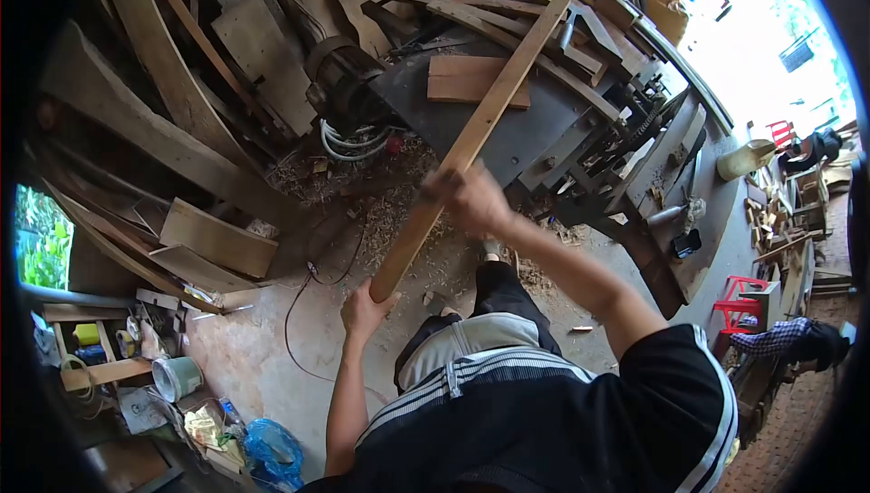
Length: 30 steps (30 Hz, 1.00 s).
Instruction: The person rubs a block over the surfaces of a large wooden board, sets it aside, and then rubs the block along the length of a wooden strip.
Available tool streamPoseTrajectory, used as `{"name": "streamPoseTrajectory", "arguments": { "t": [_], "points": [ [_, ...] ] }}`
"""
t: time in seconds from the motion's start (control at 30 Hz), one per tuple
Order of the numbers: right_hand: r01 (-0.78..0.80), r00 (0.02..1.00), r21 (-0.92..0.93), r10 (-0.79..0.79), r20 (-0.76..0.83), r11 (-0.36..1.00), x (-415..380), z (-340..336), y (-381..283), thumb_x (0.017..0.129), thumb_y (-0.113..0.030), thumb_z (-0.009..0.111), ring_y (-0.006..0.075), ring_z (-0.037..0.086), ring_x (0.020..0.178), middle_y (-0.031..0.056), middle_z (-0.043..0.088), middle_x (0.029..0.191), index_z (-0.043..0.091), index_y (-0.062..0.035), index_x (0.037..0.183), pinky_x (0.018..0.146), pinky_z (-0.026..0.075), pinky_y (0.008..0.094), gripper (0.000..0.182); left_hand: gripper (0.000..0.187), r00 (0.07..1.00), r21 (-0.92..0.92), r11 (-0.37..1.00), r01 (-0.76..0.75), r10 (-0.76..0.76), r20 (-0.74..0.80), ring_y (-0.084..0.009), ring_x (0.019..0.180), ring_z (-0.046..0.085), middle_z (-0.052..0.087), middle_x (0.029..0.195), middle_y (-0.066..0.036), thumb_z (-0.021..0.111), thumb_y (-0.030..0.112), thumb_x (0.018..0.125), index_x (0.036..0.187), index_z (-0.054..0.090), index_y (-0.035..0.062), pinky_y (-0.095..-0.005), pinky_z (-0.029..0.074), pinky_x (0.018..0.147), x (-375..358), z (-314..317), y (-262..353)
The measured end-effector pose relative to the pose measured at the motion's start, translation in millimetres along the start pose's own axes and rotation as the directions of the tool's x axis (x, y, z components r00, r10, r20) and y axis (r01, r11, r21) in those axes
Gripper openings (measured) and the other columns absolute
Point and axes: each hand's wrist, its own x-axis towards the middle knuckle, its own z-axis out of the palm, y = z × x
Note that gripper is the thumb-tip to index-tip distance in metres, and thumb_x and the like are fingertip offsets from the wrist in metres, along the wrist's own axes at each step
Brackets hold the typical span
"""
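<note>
A long narrow wooden board (494, 101) slants from low centre up over the dark metal machine table (408, 90). My left hand (364, 312) is wrapped round its near end. Higher up the board, my right hand (476, 198) is smeared by motion; it lies on or against the board with something dark and blurred at its fingers, which I cannot make out. A short flat wood piece (462, 79) lies on the metal table, partly under the long board.
An electric motor (344, 67) and coiled white cable (349, 144) stand left of the table. Planks (181, 85) lean at upper left. Shavings cover the floor below. A blue plastic bag (272, 449) lies lower left; two people (797, 343) (811, 149) are at far right.
</note>
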Motion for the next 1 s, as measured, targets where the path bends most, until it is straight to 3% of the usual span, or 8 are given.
{"name": "streamPoseTrajectory", "arguments": {
  "t": [0.03, 0.07, 0.17, 0.43, 0.53, 0.6, 0.77, 1.0],
  "points": [
    [-0.237, 0.954, -0.167, 0.262, 0.146, 0.957, 20.0, -20.1, 35.7, 0.074, -0.01, 0.061, 0.0295, 0.057, 0.098, 0.0051, 0.063, 0.099, 0.069, -0.0223, 0.109, 0.078, 0.049, 0.0413, 0.038, 0.052, 1.0, 0.007, 1.0, 0.004, -0.004, -0.001, -0.04, 0.085, 0.065, 0.068, 0.089, -0.02, 0.078, 0.045, 0.067, 0.095, 0.062, 0.0045, -0.0485, 0.05, 0.071, -0.8, -1.1, 2.9],
    [-0.126, 0.992, -0.285, 0.118, -0.046, 0.95, 23.5, -36.4, 78.7, 0.075, -0.014, 0.062, 0.0309, 0.052, 0.1, 0.0075, 0.059, 0.103, 0.069, -0.0226, 0.108, 0.079, 0.047, 0.0421, 0.035, 0.05, 0.998, 0.003, 0.999, 0.043, -0.043, 0.053, -0.0396, 0.088, 0.064, 0.068, 0.09, -0.02, 0.077, 0.044, 0.068, 0.096, 0.062, 0.0048, -0.0483, 0.05, 0.072, -1.0, -2.5, 5.4],
    [-0.483, 0.854, -0.102, 0.442, -0.276, 0.87, 43.3, -47.8, 137.9, 0.08, -0.022, 0.063, 0.0358, 0.046, 0.097, 0.0147, 0.047, 0.111, 0.063, -0.0225, 0.118, 0.08, 0.045, 0.0434, 0.037, 0.05, 0.989, 0.101, 0.991, 0.082, -0.094, 0.116, -0.0397, 0.091, 0.064, 0.067, 0.095, -0.02, 0.076, 0.041, 0.07, 0.102, 0.06, 0.0058, -0.0483, 0.05, 0.073, 5.3, 2.3, 5.4],
    [-0.103, 0.994, 0.052, 0.101, 0.045, 0.993, 8.5, -33.6, 77.6, 0.08, -0.03, 0.067, 0.0288, 0.049, 0.093, 0.0115, 0.048, 0.1, 0.062, -0.0277, 0.122, 0.078, 0.045, 0.0381, 0.042, 0.062, 0.998, 0.154, 0.987, -0.053, 0.057, -0.021, -0.0429, 0.093, 0.062, 0.062, 0.11, -0.02, 0.072, 0.034, 0.075, 0.125, 0.043, 0.0105, -0.0526, 0.05, 0.075, 76.4, 45.1, 80.9],
    [0.006, 0.986, -0.146, -0.03, -0.162, 0.989, 34.4, -32.6, 169.6, 0.082, -0.032, 0.063, 0.0264, 0.05, 0.084, 0.0094, 0.05, 0.096, 0.064, -0.0294, 0.119, 0.068, 0.046, 0.0331, 0.038, 0.057, 0.994, 0.177, 0.984, -0.005, 0.025, -0.106, -0.0428, 0.092, 0.062, 0.063, 0.108, -0.019, 0.069, 0.029, 0.077, 0.124, 0.044, 0.013, -0.0531, 0.05, 0.073, 93.8, 54.8, 103.7],
    [-0.191, 0.963, -0.385, 0.096, -0.253, 0.903, 62.8, -75.6, 212.6, 0.084, -0.03, 0.061, 0.0261, 0.049, 0.091, 0.0082, 0.051, 0.088, 0.065, -0.0292, 0.116, 0.066, 0.046, 0.0348, 0.033, 0.054, 0.997, 0.175, 0.982, 0.064, -0.055, -0.053, -0.042, 0.089, 0.063, 0.064, 0.106, -0.019, 0.068, 0.025, 0.076, 0.123, 0.045, 0.0153, -0.0523, 0.051, 0.07, 89.2, 45.4, 109.6],
    [-0.441, 0.886, -0.059, 0.424, -0.186, 0.896, 71.1, -73.7, 232.8, 0.084, -0.024, 0.063, 0.0321, 0.051, 0.097, 0.0136, 0.048, 0.108, 0.058, -0.028, 0.128, 0.081, 0.051, 0.0401, 0.044, 0.05, 0.989, 0.204, 0.973, 0.107, -0.084, -0.12, -0.0411, 0.085, 0.064, 0.065, 0.101, -0.017, 0.069, 0.021, 0.072, 0.116, 0.047, 0.015, -0.0512, 0.052, 0.069, 81.9, 50.3, 108.5],
    [0.028, 0.999, 0.009, -0.028, 0.018, 1.0, 33.4, -40.5, 184.6, 0.08, -0.026, 0.066, 0.0263, 0.057, 0.091, 0.0098, 0.051, 0.105, 0.063, -0.0318, 0.119, 0.072, 0.054, 0.0363, 0.04, 0.051, 0.971, 0.3, 0.926, 0.227, -0.194, -0.136, -0.0402, 0.083, 0.064, 0.066, 0.097, -0.016, 0.072, 0.018, 0.069, 0.113, 0.048, 0.0144, -0.0503, 0.052, 0.069, 57.3, 53.2, 100.0]
  ]
}}
